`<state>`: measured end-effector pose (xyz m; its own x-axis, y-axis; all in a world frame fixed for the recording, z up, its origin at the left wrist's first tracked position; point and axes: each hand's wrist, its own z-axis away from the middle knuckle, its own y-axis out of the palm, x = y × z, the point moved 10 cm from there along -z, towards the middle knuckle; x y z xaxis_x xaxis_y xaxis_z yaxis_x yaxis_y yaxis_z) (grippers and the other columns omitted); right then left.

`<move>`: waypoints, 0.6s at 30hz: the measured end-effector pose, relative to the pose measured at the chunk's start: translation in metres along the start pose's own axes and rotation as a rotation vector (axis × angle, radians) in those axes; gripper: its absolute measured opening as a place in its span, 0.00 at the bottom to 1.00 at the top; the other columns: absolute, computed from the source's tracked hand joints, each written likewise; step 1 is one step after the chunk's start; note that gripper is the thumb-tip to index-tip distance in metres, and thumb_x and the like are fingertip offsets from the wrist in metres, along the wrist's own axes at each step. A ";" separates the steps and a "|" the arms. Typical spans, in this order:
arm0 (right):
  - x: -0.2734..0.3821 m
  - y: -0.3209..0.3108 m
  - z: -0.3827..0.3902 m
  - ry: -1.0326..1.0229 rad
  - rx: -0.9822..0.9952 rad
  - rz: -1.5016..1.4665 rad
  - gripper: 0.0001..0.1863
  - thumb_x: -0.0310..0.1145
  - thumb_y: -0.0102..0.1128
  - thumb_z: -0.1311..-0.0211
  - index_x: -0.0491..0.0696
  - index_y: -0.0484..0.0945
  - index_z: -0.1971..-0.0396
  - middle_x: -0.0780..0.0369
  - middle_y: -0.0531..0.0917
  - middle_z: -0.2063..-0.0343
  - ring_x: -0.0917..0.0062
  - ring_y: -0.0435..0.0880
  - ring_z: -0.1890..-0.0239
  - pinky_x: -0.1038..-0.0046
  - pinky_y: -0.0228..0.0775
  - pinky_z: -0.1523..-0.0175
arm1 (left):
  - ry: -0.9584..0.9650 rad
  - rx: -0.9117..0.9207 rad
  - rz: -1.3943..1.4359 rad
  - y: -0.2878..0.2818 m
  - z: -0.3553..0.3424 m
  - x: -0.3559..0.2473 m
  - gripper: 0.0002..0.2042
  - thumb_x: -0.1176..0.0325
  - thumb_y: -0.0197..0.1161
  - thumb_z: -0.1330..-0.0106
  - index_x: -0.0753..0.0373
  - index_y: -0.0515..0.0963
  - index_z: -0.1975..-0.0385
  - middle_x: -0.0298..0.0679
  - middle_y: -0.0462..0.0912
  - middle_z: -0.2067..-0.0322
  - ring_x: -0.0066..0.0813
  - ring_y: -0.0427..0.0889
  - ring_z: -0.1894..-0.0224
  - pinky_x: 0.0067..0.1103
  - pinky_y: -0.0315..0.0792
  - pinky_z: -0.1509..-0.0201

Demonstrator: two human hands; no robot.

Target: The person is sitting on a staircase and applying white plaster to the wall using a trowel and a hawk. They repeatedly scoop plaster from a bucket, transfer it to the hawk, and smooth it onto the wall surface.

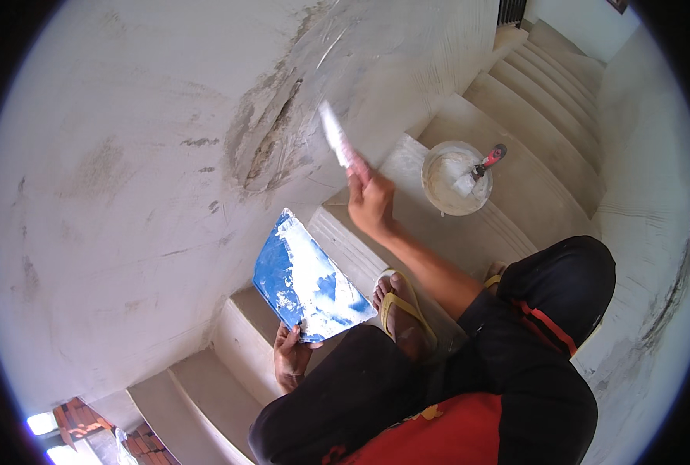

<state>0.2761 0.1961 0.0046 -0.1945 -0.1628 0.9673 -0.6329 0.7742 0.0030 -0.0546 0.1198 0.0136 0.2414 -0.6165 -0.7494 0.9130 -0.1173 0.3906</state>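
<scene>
My right hand [372,203] is closed round the handle of a putty knife [334,138], raised in front of the wall, its white-smeared blade blurred by motion and pointing up and left. Whether the blade touches the wall I cannot tell. Lower down, my left hand [291,358] grips the near corner of a blue board [273,267] that is tilted and thickly coated with white filler [314,267]. Beyond the blade, the wall [128,101] has a long rough crack [283,112] with grey, patchy plaster around it.
A round tub [431,198] of white filler stands on a stair to the right, a second scraper [490,159] with a red and black handle resting in it. Concrete stairs [507,108] climb to the upper right and drop to the lower left. My sandalled foot [404,318] is on a step.
</scene>
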 end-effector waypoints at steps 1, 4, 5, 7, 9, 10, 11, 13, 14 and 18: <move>0.001 -0.006 -0.011 -0.013 -0.077 -0.006 0.15 0.21 0.51 0.42 0.40 0.74 0.54 0.49 0.80 0.71 0.58 0.81 0.70 0.66 0.71 0.67 | 0.004 -0.010 0.000 -0.001 0.000 0.000 0.17 0.72 0.55 0.37 0.68 0.66 0.49 0.47 0.78 0.57 0.39 0.83 0.62 0.31 0.84 0.68; -0.004 -0.013 -0.049 0.000 -0.229 0.002 0.16 0.23 0.52 0.42 0.39 0.73 0.53 0.49 0.80 0.76 0.59 0.81 0.75 0.66 0.70 0.71 | 0.013 -0.036 0.013 0.000 0.003 0.000 0.17 0.72 0.55 0.37 0.69 0.66 0.49 0.47 0.79 0.58 0.39 0.83 0.62 0.32 0.84 0.68; 0.001 -0.011 -0.063 0.037 -0.230 0.018 0.18 0.23 0.52 0.43 0.39 0.71 0.51 0.49 0.80 0.74 0.58 0.82 0.72 0.65 0.71 0.69 | 0.016 -0.042 0.015 0.000 0.004 -0.002 0.17 0.72 0.55 0.37 0.69 0.66 0.49 0.47 0.79 0.58 0.39 0.83 0.62 0.32 0.84 0.68; 0.013 -0.005 -0.084 0.126 -0.205 0.079 0.20 0.22 0.52 0.44 0.38 0.69 0.49 0.48 0.81 0.71 0.57 0.83 0.69 0.64 0.73 0.65 | 0.005 -0.078 -0.008 -0.008 0.006 0.000 0.17 0.72 0.56 0.37 0.69 0.66 0.49 0.47 0.79 0.58 0.39 0.83 0.63 0.31 0.84 0.68; 0.020 0.008 -0.098 0.236 -0.148 0.167 0.22 0.22 0.54 0.45 0.37 0.67 0.48 0.48 0.81 0.71 0.57 0.83 0.68 0.64 0.74 0.62 | 0.006 -0.093 -0.023 -0.012 0.007 0.000 0.17 0.72 0.56 0.37 0.69 0.66 0.49 0.47 0.79 0.58 0.39 0.83 0.63 0.31 0.84 0.69; 0.034 0.006 -0.100 0.120 -0.248 0.205 0.25 0.26 0.53 0.44 0.35 0.67 0.45 0.49 0.81 0.76 0.60 0.83 0.73 0.65 0.74 0.65 | 0.011 -0.090 -0.019 -0.013 0.007 0.001 0.18 0.72 0.56 0.37 0.69 0.66 0.49 0.47 0.79 0.58 0.39 0.83 0.64 0.30 0.84 0.69; 0.033 0.012 -0.101 0.132 -0.236 0.185 0.26 0.25 0.54 0.45 0.35 0.65 0.45 0.49 0.81 0.75 0.60 0.83 0.73 0.66 0.74 0.64 | 0.016 -0.087 -0.015 -0.012 0.007 0.002 0.18 0.72 0.56 0.37 0.69 0.66 0.49 0.47 0.79 0.58 0.39 0.83 0.64 0.30 0.84 0.69; 0.033 0.021 -0.100 0.159 -0.210 0.153 0.28 0.24 0.55 0.46 0.34 0.63 0.43 0.48 0.82 0.73 0.60 0.84 0.72 0.67 0.75 0.62 | 0.019 -0.111 -0.019 -0.012 0.009 0.004 0.18 0.71 0.56 0.37 0.70 0.65 0.48 0.46 0.78 0.58 0.37 0.83 0.65 0.28 0.83 0.71; 0.034 0.030 -0.098 0.142 -0.177 0.111 0.32 0.21 0.57 0.49 0.34 0.60 0.42 0.48 0.81 0.72 0.60 0.84 0.70 0.66 0.75 0.61 | 0.016 -0.118 -0.039 -0.013 0.010 0.004 0.19 0.71 0.55 0.37 0.70 0.64 0.47 0.46 0.78 0.58 0.36 0.83 0.65 0.26 0.82 0.72; 0.064 0.040 -0.071 0.008 -0.192 0.087 0.31 0.20 0.57 0.49 0.34 0.60 0.43 0.48 0.81 0.71 0.62 0.84 0.70 0.65 0.76 0.63 | 0.025 -0.126 -0.048 -0.012 0.009 0.005 0.19 0.70 0.54 0.37 0.69 0.64 0.47 0.45 0.77 0.57 0.35 0.82 0.64 0.24 0.81 0.72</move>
<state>0.2914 0.2603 0.0851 -0.2358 -0.0865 0.9679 -0.4598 0.8874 -0.0327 -0.0672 0.1108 0.0098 0.2033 -0.5931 -0.7791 0.9574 -0.0462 0.2850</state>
